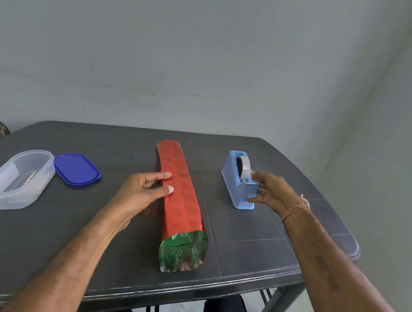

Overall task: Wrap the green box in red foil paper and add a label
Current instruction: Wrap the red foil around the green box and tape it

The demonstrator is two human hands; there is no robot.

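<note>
— Where's the green box point(182, 238)?
— Centre of the frame, on the dark table point(73, 231); red foil paper point(180, 190) around it; left hand point(144, 188) presses it, fingers straight.
— Right hand point(274, 193)?
— Right of centre; fingers spread at the blue tape dispenser point(235, 179).
</note>
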